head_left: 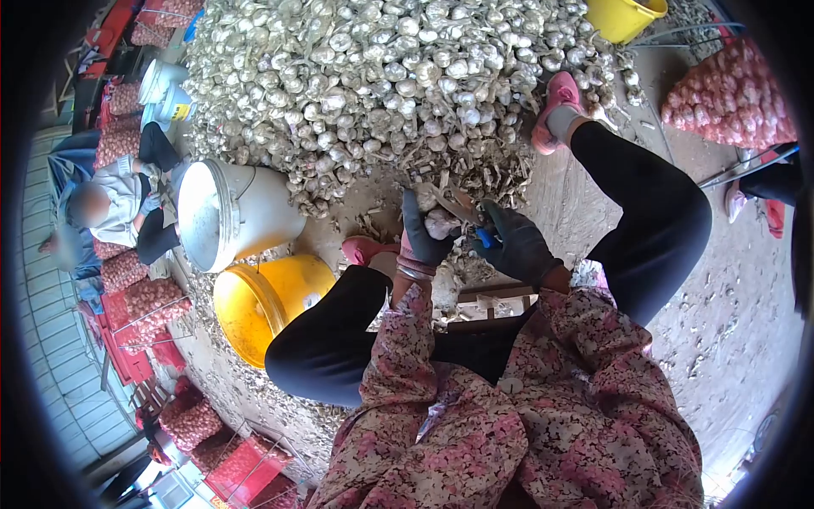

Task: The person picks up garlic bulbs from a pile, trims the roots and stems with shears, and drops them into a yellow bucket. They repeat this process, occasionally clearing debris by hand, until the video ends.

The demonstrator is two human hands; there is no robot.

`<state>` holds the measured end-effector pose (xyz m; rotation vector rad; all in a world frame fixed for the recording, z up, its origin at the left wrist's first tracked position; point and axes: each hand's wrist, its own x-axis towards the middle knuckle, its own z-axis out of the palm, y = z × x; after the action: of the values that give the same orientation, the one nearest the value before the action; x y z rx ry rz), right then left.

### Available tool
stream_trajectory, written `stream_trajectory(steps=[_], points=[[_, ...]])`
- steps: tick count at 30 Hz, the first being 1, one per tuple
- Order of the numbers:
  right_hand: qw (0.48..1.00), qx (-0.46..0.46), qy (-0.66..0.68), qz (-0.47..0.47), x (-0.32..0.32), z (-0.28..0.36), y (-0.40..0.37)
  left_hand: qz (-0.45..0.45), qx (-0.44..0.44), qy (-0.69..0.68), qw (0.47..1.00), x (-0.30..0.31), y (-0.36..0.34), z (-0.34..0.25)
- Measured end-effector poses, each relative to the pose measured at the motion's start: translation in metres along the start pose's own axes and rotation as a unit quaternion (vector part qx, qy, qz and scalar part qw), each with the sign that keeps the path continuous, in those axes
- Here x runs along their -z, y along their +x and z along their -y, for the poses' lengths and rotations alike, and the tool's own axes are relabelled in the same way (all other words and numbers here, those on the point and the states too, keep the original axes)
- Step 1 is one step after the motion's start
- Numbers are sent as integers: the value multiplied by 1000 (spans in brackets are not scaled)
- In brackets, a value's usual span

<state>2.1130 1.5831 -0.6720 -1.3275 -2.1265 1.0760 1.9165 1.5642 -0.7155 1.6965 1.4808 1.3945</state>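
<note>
— What does the head view show of the left hand?
— The gloved left hand point(428, 240) is curled around a garlic bulb point(440, 224), low in front of the body and between the spread knees.

— And the right?
— The gloved right hand point(519, 244) grips a blue-handled tool point(486, 238) just beside that bulb. The two hands are close together; I can't tell whether the tool touches the bulb.

— What lies about them?
— A big garlic heap point(398, 76) spreads beyond the hands. To the left stand a white bucket point(267, 204) and a yellow bucket point(307, 282), near each other. Farther left, another person point(119, 199) sits, and a full mesh sack point(733, 95) is far right.
</note>
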Motion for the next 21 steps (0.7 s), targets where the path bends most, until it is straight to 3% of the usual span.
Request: stream_trajectory(steps=[2, 3, 4, 6, 7, 8, 9, 10, 11, 12, 13, 14, 15, 16, 17, 18, 19, 21], points=[[997, 44, -66, -22, -5, -3, -4, 85, 129, -298, 942, 5, 7, -24], [997, 43, -64, -21, -7, -3, -5, 60, 344, -482, 804, 1, -2, 1], [1000, 26, -5, -7, -9, -3, -5, 59, 347, -481, 803, 0, -9, 2], [998, 10, 55, 6, -12, 2, -8, 88, 266, -365, 888, -1, -19, 3], [994, -31, 90, 47, -10, 7, -9, 80, 285, -454, 841, -1, -21, 3], [986, -71, 123, 88, -9, 10, -10, 79, 283, -453, 841, 0, -24, 2], [986, -68, 123, 87, -12, 9, -11, 30, 305, -614, 727, 1, -18, -11], [958, -148, 226, 100, -19, 6, -11, -19, 313, -749, 583, 2, -13, -23], [912, -223, 325, 109, -25, 2, -10, -86, 346, -717, 599, 5, -11, -35], [915, -219, 323, 107, -29, -5, -10, -83, 341, -719, 600, 7, -15, -34], [948, -170, 266, 51, -32, -10, -12, -75, 310, -581, 749, 9, -23, -25], [971, -120, 204, -6, -34, -17, -14, -66, 266, -420, 865, 11, -28, -13], [990, -103, 96, 18, -5, 8, -14, -38, 286, -557, 779, 20, -34, 9], [990, -104, 92, 19, 4, 12, -15, -89, 332, -370, 863, 15, -21, -17], [999, -24, 22, 3, 10, 14, -16, -86, 294, -307, 901, 15, -17, -26], [997, 57, -49, -13, 18, 18, -15, -83, 252, -243, 933, 15, -14, -28], [990, 47, -132, 13, 28, 28, -15, -82, 251, -247, 932, 15, -12, -29], [984, 47, -170, 18, 30, 30, -16, -44, 184, -70, 979, 17, -8, -35]])
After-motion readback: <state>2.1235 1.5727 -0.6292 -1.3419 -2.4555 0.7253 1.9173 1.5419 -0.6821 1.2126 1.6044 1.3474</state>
